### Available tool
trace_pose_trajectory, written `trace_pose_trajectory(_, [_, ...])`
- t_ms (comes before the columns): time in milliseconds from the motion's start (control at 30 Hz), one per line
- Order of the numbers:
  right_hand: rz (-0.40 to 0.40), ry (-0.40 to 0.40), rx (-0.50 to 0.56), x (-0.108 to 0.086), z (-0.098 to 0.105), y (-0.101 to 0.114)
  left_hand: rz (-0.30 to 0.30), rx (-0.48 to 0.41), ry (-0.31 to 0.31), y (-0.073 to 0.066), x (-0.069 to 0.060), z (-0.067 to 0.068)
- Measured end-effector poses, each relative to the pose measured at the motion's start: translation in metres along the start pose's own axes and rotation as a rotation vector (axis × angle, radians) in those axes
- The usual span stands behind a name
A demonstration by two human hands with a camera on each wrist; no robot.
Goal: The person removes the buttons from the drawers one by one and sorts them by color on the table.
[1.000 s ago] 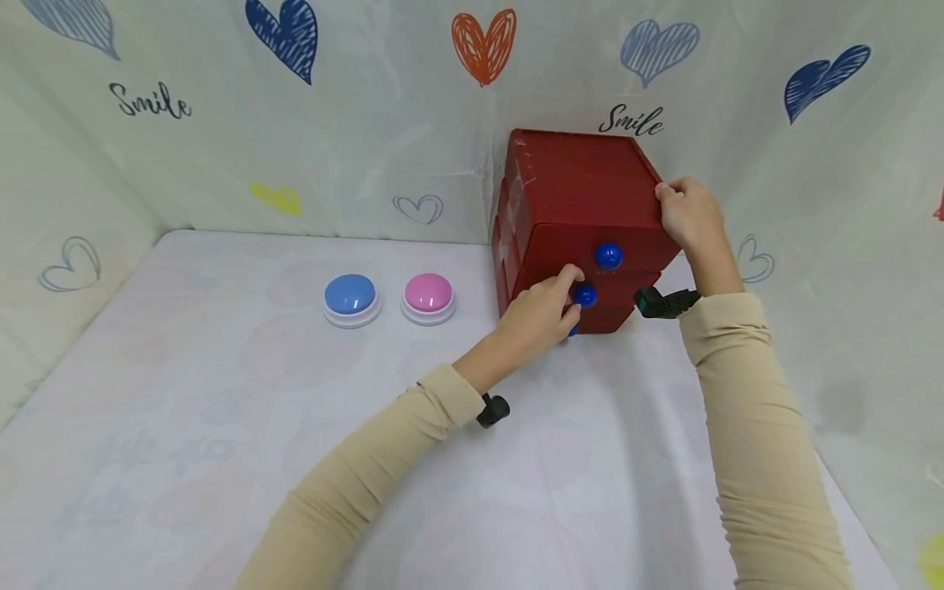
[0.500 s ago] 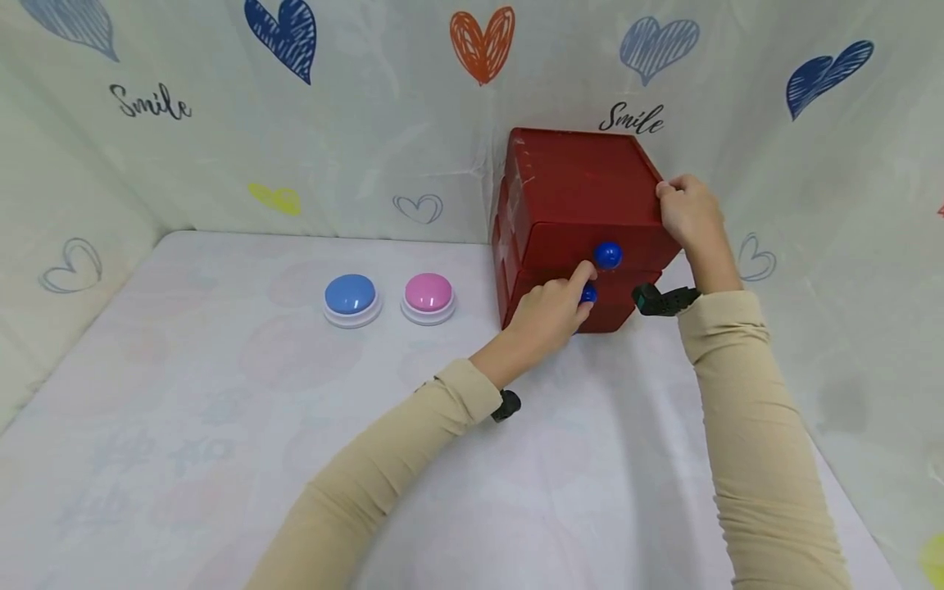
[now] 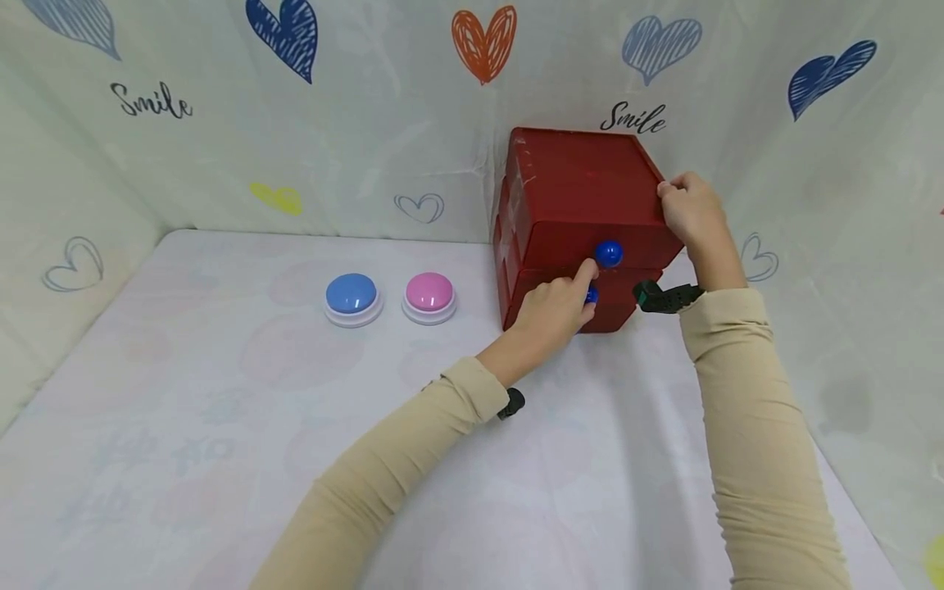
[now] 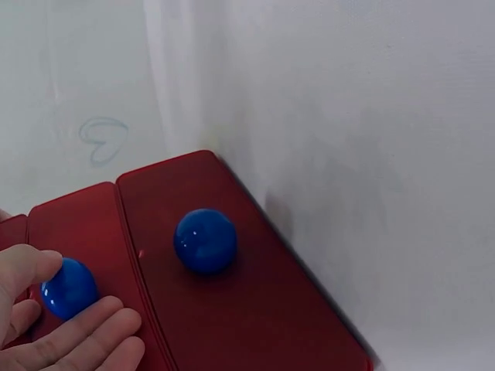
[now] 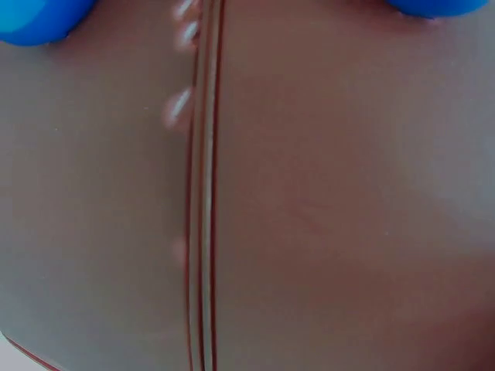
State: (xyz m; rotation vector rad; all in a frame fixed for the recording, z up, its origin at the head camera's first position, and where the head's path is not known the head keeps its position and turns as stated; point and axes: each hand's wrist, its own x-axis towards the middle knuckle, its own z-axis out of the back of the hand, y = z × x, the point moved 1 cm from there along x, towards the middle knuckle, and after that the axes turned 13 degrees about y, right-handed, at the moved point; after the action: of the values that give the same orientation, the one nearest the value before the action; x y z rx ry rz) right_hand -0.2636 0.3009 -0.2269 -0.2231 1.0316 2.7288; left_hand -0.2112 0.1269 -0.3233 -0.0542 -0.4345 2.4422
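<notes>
A red drawer box (image 3: 590, 176) has round blue knobs on its front. My left hand (image 3: 549, 315) has thumb and fingers around the middle knob (image 3: 593, 294); the left wrist view shows them on either side of that knob (image 4: 69, 289), beside the lowest knob (image 4: 206, 241). Above the left index finger is the top knob (image 3: 609, 254). My right hand (image 3: 696, 215) grips the box's upper right edge, its thumb near the top corner and the other fingers partly hidden. The right wrist view shows the red front (image 5: 325, 193) close up, with no hand clearly visible.
A blue push button (image 3: 351, 293) and a pink one (image 3: 429, 292), both on white bases, stand left of the box on the white-covered table (image 3: 221, 393). Behind the box hangs a pale curtain (image 3: 398, 106) printed with hearts.
My left hand has moved right and slightly up, and its fingers have come in around the middle knob. The lowest knob has gone behind it in the head view. My right hand has hardly moved.
</notes>
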Motion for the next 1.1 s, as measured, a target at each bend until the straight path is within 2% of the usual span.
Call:
trace_pose_trajectory(167, [-0.002, -0.017, -0.011, 0.001, -0.001, -0.001, 0.010, 0.018, -0.014, -0.002, 0.002, -0.002])
trace_pose_trajectory(300, [-0.003, -0.026, -0.018, 0.001, 0.000, -0.001, 0.014, -0.001, -0.042, -0.001, 0.004, -0.008])
trace_pose_trajectory(500, [-0.008, -0.028, -0.020, 0.001, -0.001, -0.001, -0.005, -0.012, -0.062, 0.001, 0.005, -0.016])
trace_pose_trajectory(700, [-0.015, -0.027, -0.007, 0.002, -0.002, -0.001, -0.045, -0.103, -0.032, 0.005, 0.005, -0.014])
trace_pose_trajectory(867, [-0.018, -0.029, -0.006, 0.002, -0.002, -0.002, -0.050, -0.170, 0.001, 0.008, 0.007, -0.012])
trace_pose_trajectory(1100, [-0.008, -0.027, 0.001, 0.003, -0.003, -0.002, -0.048, -0.183, 0.058, 0.009, 0.005, -0.008])
